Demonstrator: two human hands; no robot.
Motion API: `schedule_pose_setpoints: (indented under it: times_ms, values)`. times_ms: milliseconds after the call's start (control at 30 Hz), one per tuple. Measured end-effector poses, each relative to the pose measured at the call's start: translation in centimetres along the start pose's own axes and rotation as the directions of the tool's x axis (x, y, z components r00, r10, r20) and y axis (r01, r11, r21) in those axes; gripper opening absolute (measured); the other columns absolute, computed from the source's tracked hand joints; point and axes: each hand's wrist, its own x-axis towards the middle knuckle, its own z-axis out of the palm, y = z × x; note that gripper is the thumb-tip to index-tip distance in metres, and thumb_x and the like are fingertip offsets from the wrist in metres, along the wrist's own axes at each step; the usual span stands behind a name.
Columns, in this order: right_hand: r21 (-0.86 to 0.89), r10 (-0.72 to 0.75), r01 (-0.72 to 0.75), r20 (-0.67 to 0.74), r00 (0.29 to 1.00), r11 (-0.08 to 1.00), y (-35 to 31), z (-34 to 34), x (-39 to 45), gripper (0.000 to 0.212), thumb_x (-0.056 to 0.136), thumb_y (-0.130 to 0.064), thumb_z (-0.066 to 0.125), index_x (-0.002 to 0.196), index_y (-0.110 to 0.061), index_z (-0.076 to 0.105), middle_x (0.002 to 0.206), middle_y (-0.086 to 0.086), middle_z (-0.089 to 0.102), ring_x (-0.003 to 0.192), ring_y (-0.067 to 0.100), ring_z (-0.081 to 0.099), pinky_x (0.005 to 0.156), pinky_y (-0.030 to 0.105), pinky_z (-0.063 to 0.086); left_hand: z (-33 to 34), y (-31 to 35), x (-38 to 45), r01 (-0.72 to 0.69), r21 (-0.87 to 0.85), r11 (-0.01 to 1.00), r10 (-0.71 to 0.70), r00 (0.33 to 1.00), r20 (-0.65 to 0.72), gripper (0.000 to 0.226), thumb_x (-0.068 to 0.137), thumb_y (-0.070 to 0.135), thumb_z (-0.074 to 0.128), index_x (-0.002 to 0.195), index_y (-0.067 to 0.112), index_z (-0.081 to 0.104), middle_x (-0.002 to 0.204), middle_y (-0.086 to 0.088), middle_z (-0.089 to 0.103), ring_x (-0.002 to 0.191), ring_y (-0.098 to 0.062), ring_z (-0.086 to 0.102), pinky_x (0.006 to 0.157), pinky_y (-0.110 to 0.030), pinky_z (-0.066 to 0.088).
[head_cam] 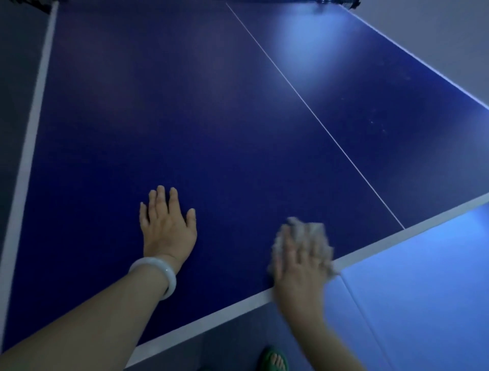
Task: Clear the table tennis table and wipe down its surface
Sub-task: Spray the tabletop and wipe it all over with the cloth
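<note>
left hand [168,227] flat on table [238,132]; right hand [300,267] right, seemingly atop cloth [307,235] at near edge.

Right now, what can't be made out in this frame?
- Right hand and cloth: motion-blurred, head view; the grip is unclear.
- Net: cut off by the top edge.
- Table surface: too dim to judge whether it is clean.
- Foot: cut off by the bottom edge.

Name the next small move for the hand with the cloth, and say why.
Probably sweep the cloth forward, away from the near white edge line. The right hand presses it flat at that edge, the left hand braces on the table, and faint specks show farther right.
</note>
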Motion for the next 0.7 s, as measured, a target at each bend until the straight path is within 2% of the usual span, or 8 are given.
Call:
schedule_pose_setpoints:
  times_ms: [100, 200, 333, 433, 500, 600, 633, 700]
  values:
    - [-0.011, -0.38, 0.38, 0.013, 0.925, 0.925, -5.5, 1.8, -4.0, 0.059, 0.103, -0.041, 0.028, 0.157, -0.024, 0.016, 0.165, 0.008, 0.006, 0.152, 0.032, -0.001, 0.118, 0.058, 0.007, -0.6, -0.7, 0.4, -0.045, -0.097, 0.994, 0.051, 0.997, 0.064, 0.067, 0.099, 0.047, 0.038, 0.155, 0.017, 0.015, 0.164, -0.008, 0.002, 0.15, -0.021, -0.006, 0.122, -0.042, -0.006]
    - [0.015, -0.469, 0.469, 0.03, 0.883, 0.883, -6.7, 2.3, -4.6, 0.061, 0.1, -0.044, 0.034, 0.157, -0.026, 0.018, 0.165, 0.005, 0.01, 0.152, 0.028, 0.005, 0.117, 0.056, 0.013, -1.8, -2.8, -0.4, -0.05, -0.312, 0.949, 0.089, 0.99, 0.114, 0.063, 0.101, 0.038, 0.044, 0.154, 0.018, 0.019, 0.164, -0.004, 0.001, 0.15, -0.017, -0.007, 0.122, -0.039, -0.002]
    - [-0.042, -0.55, 0.558, 0.118, 0.827, 0.829, -3.7, 1.9, -1.7, 0.059, 0.102, -0.045, 0.025, 0.157, -0.031, 0.011, 0.165, 0.001, 0.005, 0.152, 0.028, -0.004, 0.118, 0.058, 0.005, -2.2, -8.2, -5.6, -0.041, -0.114, 0.993, 0.046, 0.998, 0.043, 0.064, 0.101, 0.047, 0.026, 0.155, 0.014, 0.016, 0.163, -0.011, 0.002, 0.151, -0.024, -0.003, 0.123, -0.041, 0.003]
    - [-0.187, -0.425, 0.448, 0.153, 0.892, 0.874, -0.7, 0.6, 4.2, 0.065, 0.1, -0.041, 0.032, 0.158, -0.025, 0.008, 0.165, 0.006, -0.006, 0.149, 0.038, -0.014, 0.116, 0.065, 0.005, -2.0, -9.8, -8.7, -0.073, 0.033, 0.997, 0.073, 0.997, 0.018, 0.069, 0.099, 0.052, 0.005, 0.155, 0.014, 0.012, 0.162, -0.013, 0.007, 0.151, -0.026, 0.002, 0.123, -0.042, 0.004]
    - [-0.116, -0.162, 0.178, 0.132, 0.978, 0.977, 0.7, -0.5, 9.1, 0.065, 0.102, -0.041, 0.033, 0.157, -0.029, 0.001, 0.164, 0.004, -0.015, 0.148, 0.038, -0.018, 0.117, 0.064, 0.002, -1.9, -9.7, -9.1, -0.072, 0.076, 0.995, 0.072, 0.997, 0.005, 0.07, 0.097, 0.051, 0.002, 0.155, 0.013, 0.013, 0.162, -0.013, 0.01, 0.151, -0.026, 0.005, 0.123, -0.044, 0.006]
    - [0.069, 0.172, -0.189, 0.208, 0.963, 0.979, -1.1, -1.8, 13.2, 0.059, 0.104, -0.045, 0.023, 0.156, -0.037, -0.003, 0.164, 0.005, -0.014, 0.149, 0.034, -0.016, 0.117, 0.062, -0.006, -1.9, -9.4, -9.1, -0.064, 0.104, 0.992, 0.065, 0.998, 0.003, 0.068, 0.098, 0.048, 0.005, 0.154, 0.012, 0.019, 0.161, -0.014, 0.015, 0.15, -0.027, 0.01, 0.122, -0.046, 0.01]
    - [0.06, 0.183, -0.202, 0.23, 0.956, 0.978, -2.9, -1.7, 13.2, 0.059, 0.104, -0.046, 0.022, 0.155, -0.039, -0.004, 0.164, 0.006, -0.015, 0.149, 0.037, -0.016, 0.116, 0.063, -0.005, -1.9, -9.5, -9.1, -0.064, 0.113, 0.992, 0.064, 0.998, 0.002, 0.068, 0.098, 0.047, 0.006, 0.154, 0.012, 0.02, 0.161, -0.015, 0.016, 0.15, -0.028, 0.012, 0.122, -0.046, 0.011]
    - [-0.029, -0.03, 0.038, 0.221, 0.975, 0.999, -7.0, -0.7, 11.5, 0.064, 0.103, -0.046, 0.028, 0.155, -0.037, -0.008, 0.163, 0.01, -0.018, 0.146, 0.045, -0.017, 0.114, 0.07, 0.0, -1.9, -9.6, -9.2, -0.061, 0.112, 0.992, 0.061, 0.998, 0.002, 0.066, 0.099, 0.045, 0.01, 0.153, 0.011, 0.024, 0.159, -0.016, 0.021, 0.149, -0.029, 0.016, 0.121, -0.048, 0.015]
